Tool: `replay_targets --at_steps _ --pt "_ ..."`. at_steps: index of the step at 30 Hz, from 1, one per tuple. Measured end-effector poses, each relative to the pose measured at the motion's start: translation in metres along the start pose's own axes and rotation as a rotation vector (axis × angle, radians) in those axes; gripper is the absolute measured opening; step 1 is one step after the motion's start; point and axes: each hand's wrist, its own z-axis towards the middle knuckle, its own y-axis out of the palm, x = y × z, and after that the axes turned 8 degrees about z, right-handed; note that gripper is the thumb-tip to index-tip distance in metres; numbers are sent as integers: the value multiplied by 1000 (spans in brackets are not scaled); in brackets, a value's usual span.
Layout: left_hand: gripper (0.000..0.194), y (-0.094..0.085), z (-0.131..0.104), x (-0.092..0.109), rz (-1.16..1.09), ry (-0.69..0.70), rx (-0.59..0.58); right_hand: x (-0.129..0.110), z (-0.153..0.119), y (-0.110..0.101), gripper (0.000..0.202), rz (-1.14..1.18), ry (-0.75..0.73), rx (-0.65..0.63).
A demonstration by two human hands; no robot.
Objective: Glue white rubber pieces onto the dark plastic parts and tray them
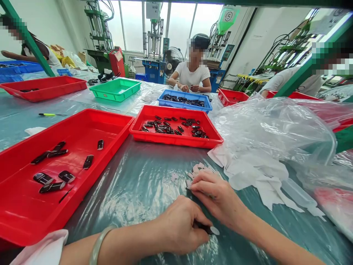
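My left hand (183, 224), with a pale bangle (99, 243) on its wrist, is closed around a small black plastic part (205, 227). The part's pale oval end sticks out past the thumb, and the rest is hidden by my fingers. Just beyond it, my right hand (213, 193) has thumb and fingertips pinched together low over the table. What they hold is too small to make out. Touching those fingertips is a loose heap of small pale pinkish scraps (199, 168).
Several black parts lie in a large red tray (110, 127) at left; many more fill a second red tray (176, 141) ahead. Behind are a blue tray (185, 107) and a green tray (116, 96). White paper pieces (256, 173) and clear plastic bags (275, 125) cover the right. A person sits opposite.
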Motion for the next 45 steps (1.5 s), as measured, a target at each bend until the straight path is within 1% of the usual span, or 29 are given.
replay_targets --at_steps 3,6,10,13,17,21,23,26,28,31,34,36,40,45 --pt "11 -1 0 1 -30 -22 -3 4 17 13 20 -62 -7 -70" --pt "14 -3 0 3 -54 -11 -8 5 28 21 19 -112 4 -134" --pt "18 -4 0 3 -63 18 -3 4 36 25 24 -122 12 -191" --pt "19 -3 0 1 -72 4 -6 4 35 21 21 -86 44 -170" --pt "13 -2 1 -2 -125 -18 -12 1 21 6 16 28 152 -61" --pt "8 -3 2 -4 -181 -49 -29 -4 -8 -11 19 170 255 37" --pt "7 -3 2 -6 -206 -55 -37 -7 -24 -16 15 241 315 91" --pt "9 -2 3 -7 -228 -68 -59 -11 -45 -15 14 387 414 167" --pt "9 -2 3 -7 -237 -89 -72 -13 -54 -13 13 475 389 190" --pt "14 -2 2 -6 -239 -110 -82 -16 -58 -9 7 491 236 203" --pt "18 -3 2 -5 -238 -106 -94 -16 -58 -6 18 423 114 220" --pt "19 -3 1 -5 -233 -80 -92 -16 -58 -5 27 392 59 219" --pt "16 -3 2 -5 -212 -42 -76 -15 -60 -5 44 372 3 183" --pt "14 -4 3 -5 -212 -31 -79 -13 -63 -5 47 368 -5 167"
